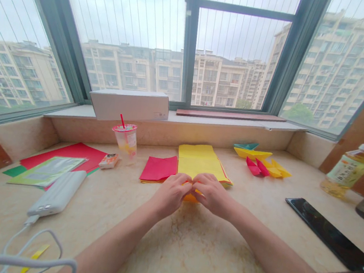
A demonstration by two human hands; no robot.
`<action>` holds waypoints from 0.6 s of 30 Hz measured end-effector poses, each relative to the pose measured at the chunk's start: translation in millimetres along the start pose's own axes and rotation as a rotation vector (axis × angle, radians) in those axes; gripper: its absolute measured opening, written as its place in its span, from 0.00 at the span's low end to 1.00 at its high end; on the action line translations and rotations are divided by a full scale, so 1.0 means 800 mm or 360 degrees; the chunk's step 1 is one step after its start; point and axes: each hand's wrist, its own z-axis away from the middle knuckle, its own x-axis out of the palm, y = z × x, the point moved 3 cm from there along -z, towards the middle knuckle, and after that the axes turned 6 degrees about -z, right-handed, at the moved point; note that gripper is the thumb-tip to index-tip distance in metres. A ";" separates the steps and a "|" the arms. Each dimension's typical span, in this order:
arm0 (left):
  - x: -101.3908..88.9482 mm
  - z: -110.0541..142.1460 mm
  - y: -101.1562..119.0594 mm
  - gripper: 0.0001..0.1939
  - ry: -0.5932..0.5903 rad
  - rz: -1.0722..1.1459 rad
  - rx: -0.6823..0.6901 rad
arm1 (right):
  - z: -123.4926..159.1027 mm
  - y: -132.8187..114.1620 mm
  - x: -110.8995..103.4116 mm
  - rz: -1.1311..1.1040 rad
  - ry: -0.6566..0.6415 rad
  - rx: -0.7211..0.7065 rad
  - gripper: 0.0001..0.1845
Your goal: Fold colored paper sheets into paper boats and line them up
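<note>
Both hands meet at the middle of the counter, pinching a small piece of orange paper (pixel 191 198) between them. My left hand (pixel 171 193) is closed on its left side, fingertips touching those of my right hand (pixel 211 194), which is closed on the right side. Most of the orange paper is hidden by the fingers, so its folded shape cannot be made out. Just beyond the hands lies a stack of yellow paper (pixel 199 159). To its left sits a smaller stack of red paper squares (pixel 159 168).
Folded paper boats (pixel 252 154) stand at the back right, near a black phone (pixel 328 229) and a drink bottle (pixel 346 171). Leftward are a plastic cup (pixel 126 140), a small packet (pixel 109 161), red sheets (pixel 64 152) and a white power bank (pixel 59 193) with a cable (pixel 15 261).
</note>
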 end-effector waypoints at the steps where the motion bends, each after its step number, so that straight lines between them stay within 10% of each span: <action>1: 0.000 0.000 -0.001 0.10 0.0017 -0.0006 -0.0018 | 0.000 0.001 0.000 0.0009 0.0017 0.0016 0.05; 18: -0.002 0.003 -0.043 0.07 0.0316 -0.0030 -0.0300 | 0.010 0.026 -0.008 -0.0183 0.0035 0.0176 0.21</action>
